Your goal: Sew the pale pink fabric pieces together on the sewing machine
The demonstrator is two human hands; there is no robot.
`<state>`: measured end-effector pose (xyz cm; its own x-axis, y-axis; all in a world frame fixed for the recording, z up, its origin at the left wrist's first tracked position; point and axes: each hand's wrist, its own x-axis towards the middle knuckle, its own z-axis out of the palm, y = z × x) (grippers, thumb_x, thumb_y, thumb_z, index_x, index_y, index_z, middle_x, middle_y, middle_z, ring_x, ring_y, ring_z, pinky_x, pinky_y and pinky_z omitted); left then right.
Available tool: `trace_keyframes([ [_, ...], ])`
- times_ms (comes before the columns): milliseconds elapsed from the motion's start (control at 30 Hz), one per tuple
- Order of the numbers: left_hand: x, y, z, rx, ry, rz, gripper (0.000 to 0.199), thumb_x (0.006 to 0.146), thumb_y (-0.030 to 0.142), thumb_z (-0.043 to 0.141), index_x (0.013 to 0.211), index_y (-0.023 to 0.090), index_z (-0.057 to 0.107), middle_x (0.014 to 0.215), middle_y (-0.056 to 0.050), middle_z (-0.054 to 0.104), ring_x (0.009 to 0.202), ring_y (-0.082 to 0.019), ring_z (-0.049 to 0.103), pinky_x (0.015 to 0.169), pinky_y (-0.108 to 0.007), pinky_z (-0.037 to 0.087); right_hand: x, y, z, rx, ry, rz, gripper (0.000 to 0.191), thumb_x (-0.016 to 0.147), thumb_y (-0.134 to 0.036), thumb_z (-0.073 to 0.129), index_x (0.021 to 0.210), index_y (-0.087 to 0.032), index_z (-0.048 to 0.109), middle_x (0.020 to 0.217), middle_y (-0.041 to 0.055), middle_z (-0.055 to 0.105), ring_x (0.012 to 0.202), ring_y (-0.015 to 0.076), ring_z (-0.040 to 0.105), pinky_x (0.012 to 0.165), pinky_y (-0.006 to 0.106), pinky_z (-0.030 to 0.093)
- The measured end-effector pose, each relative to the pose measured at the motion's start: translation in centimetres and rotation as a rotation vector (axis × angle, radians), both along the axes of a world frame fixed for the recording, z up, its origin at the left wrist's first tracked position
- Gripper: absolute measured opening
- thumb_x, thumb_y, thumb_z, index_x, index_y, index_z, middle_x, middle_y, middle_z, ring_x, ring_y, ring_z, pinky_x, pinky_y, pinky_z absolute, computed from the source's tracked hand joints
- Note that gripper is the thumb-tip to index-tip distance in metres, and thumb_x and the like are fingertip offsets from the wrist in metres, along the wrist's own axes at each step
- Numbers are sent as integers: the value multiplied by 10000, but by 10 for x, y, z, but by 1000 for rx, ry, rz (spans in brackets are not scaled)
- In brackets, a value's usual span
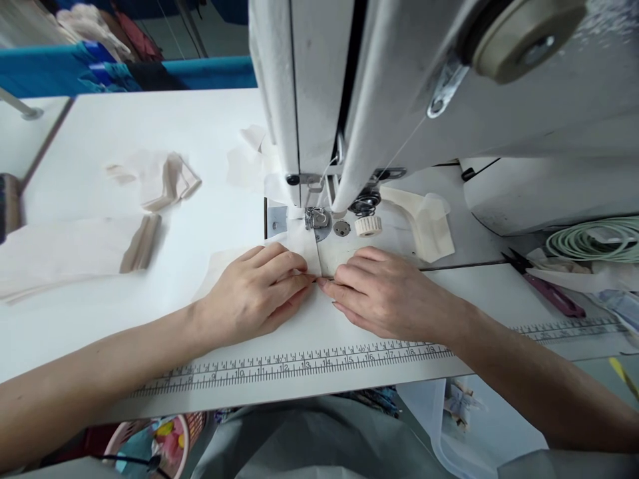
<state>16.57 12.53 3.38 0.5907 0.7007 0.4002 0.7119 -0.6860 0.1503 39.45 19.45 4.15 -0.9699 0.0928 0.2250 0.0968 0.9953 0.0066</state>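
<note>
White fabric (303,249) lies under the presser foot (316,218) of a sewing machine (319,100) and runs toward me. My left hand (264,289) rests on this fabric, its thumb and index finger pinching the near edge. From the right, my right hand (392,293) meets it, fingertips closed on the same edge. The fingertips of both hands nearly touch just in front of the needle plate. Part of the fabric is hidden beneath my left hand.
Folded pale fabric pieces (74,249) and a crumpled one (162,179) lie at left. Purple-handled snippers (554,296) and a green cord coil (594,239) are at right. A ruler tape (284,366) lines the front edge. Below are a basket (187,432) and a clear bin (439,426).
</note>
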Motion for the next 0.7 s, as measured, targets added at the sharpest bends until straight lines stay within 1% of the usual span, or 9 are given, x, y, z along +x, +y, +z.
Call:
trace_keyframes([
  [200,1,0,0,-21,-24,-12,131,909,153,567,965,140,685,973,-91,675,819,-201,588,705,-347,525,4,6,0,-12,48,9,275,1015,-131,418,955,-118,686,790,30,634,727,158,556,740,338,457],
  [333,1,0,-1,-18,-30,-1,132,911,151,565,963,137,686,970,-89,673,811,-196,579,698,-341,521,4,7,-1,-13,52,9,254,1013,-142,419,1085,-107,660,844,43,649,752,167,568,751,346,459],
  [400,0,0,-1,-22,-37,6,140,920,156,552,969,143,682,974,-87,669,811,-191,580,702,-338,523,2,5,-1,-11,42,4,256,1012,-153,421,1117,-107,650,852,46,643,753,171,564,747,346,454],
  [567,0,1,-2,-38,-49,5,133,930,155,538,977,151,663,968,-82,666,816,-184,588,715,-329,522,-1,3,-1,-3,22,-9,256,1013,-174,429,1093,-92,658,830,46,608,742,178,551,732,345,436],
  [700,0,1,-3,1,-27,17,157,935,138,519,1065,156,605,959,-76,680,825,-185,603,706,-319,514,-2,1,-3,-1,25,-11,228,999,-157,464,1101,-85,654,819,41,593,725,169,533,727,335,419],
])
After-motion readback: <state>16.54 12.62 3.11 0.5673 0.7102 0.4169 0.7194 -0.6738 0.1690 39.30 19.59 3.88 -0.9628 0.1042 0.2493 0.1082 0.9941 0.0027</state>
